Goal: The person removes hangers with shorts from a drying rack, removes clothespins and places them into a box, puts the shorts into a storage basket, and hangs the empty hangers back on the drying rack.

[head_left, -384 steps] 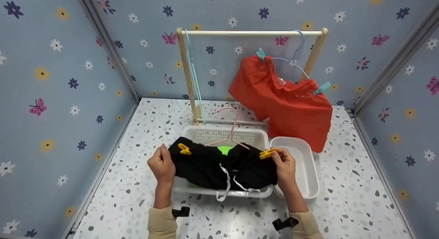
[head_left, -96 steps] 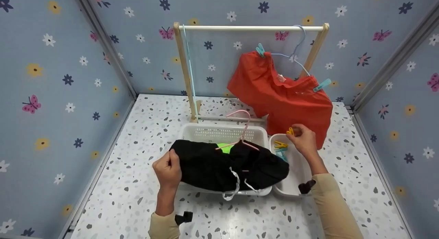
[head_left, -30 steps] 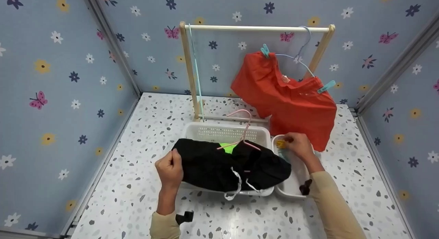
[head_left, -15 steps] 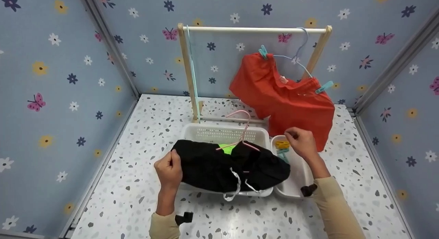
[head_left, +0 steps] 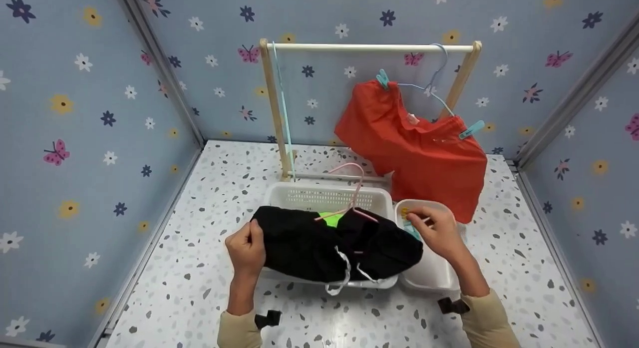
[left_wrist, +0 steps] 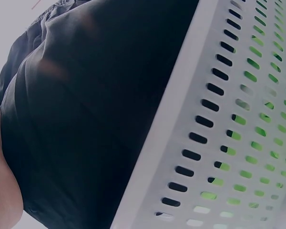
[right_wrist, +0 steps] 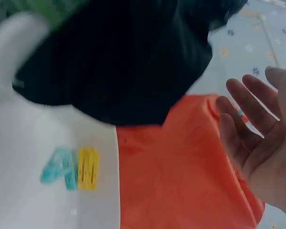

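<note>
My left hand [head_left: 247, 248] grips the left end of a pair of black shorts [head_left: 299, 243] with white drawstrings, spread over a white laundry basket [head_left: 279, 189]. A pink clothes hanger [head_left: 358, 188] lies at the shorts' waist, its hook standing up. To the right, my right hand [head_left: 443, 234] hovers over a small white tray [head_left: 432, 275], fingers loosely bent and holding nothing in the right wrist view. Yellow clothes pegs [right_wrist: 88, 168] and light blue clothes pegs [right_wrist: 57, 164] lie in that tray. In the left wrist view, black fabric [left_wrist: 86, 109] hangs beside the basket's slotted wall.
Behind the basket stands a wooden rack [head_left: 344, 48]. Red shorts [head_left: 429, 163] hang from its right side on a hanger with light blue pegs; a light blue hanger [head_left: 283, 108] hangs at the left. Bright green cloth [head_left: 330, 219] shows inside the basket.
The yellow pegs, earlier on the black shorts, now lie in the tray. My right hand put one in, lifted off empty, then came down leftward toward the shorts. My left hand keeps its grip.
</note>
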`<state>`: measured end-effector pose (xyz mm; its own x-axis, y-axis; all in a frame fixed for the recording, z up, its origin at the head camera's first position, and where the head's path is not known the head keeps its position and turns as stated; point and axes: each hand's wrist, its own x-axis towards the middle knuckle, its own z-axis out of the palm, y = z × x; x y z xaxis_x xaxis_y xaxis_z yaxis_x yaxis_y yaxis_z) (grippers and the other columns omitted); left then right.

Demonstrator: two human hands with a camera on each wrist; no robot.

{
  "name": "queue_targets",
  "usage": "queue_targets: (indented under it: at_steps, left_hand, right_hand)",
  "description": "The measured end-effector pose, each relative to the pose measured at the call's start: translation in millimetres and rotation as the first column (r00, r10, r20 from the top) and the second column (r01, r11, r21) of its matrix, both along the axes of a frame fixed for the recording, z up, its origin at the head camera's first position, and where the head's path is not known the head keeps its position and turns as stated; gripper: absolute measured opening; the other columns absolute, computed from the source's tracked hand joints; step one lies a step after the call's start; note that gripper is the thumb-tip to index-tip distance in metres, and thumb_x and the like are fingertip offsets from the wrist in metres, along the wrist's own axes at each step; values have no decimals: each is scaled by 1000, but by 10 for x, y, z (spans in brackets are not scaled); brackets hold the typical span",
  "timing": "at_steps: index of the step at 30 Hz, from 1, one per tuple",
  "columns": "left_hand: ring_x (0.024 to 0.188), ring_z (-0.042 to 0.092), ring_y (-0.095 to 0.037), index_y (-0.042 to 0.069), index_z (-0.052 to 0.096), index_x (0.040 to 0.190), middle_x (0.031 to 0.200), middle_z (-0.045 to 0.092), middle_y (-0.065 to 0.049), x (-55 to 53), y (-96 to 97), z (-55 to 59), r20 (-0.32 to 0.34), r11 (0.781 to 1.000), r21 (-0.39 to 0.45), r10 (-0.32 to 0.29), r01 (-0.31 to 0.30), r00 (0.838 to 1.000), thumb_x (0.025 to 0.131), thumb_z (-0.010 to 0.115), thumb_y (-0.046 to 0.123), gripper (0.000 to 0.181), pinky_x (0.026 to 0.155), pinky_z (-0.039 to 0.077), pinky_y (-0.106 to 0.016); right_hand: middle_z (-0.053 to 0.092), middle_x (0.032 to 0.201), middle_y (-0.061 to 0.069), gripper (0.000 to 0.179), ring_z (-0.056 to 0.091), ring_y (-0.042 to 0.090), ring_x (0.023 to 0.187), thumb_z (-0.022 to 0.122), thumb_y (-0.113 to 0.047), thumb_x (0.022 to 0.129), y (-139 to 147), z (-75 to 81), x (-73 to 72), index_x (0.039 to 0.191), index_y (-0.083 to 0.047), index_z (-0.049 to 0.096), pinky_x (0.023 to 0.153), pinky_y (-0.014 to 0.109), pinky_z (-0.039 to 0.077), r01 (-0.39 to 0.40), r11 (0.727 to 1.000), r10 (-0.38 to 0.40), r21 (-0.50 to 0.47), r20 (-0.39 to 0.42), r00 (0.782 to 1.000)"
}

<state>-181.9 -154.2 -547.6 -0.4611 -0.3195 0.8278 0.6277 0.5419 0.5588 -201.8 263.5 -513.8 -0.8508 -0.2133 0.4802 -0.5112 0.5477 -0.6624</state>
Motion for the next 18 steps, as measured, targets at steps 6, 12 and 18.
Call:
queue_targets:
  at_steps: [6, 12, 18]
  left_hand:
    - [43, 17, -4, 13, 29, 52, 50, 22, 10, 4, -19, 12, 10, 1000, -16, -6, 6, 1000, 85, 58, -7, 49, 40, 15, -21]
    - [44, 17, -4, 13, 28, 52, 51, 22, 10, 23, -32, 7, 12, 999, -19, -35, 35, 999, 84, 58, -9, 49, 40, 15, -21]
    - [41, 17, -3, 15, 30, 52, 49, 23, 9, 39, -40, 13, 32, 997, -52, -46, 48, 998, 87, 58, -6, 49, 39, 16, -21]
  right_hand:
    - [70, 95, 9, 24, 65, 21, 83, 75, 3, 81, -181, -103, 186, 104, -1, 70, 65, 37, 53, -119, 992, 121, -49, 54, 991]
    - [69, 95, -1, 30, 64, 20, 83, 81, -8, 79, -250, -173, 243, 106, -11, 71, 67, 38, 53, -107, 993, 110, -44, 84, 990]
    - [66, 87, -7, 23, 61, 12, 78, 79, -5, 80, -335, -260, 207, 101, -13, 72, 69, 26, 48, -102, 994, 102, -46, 6, 995]
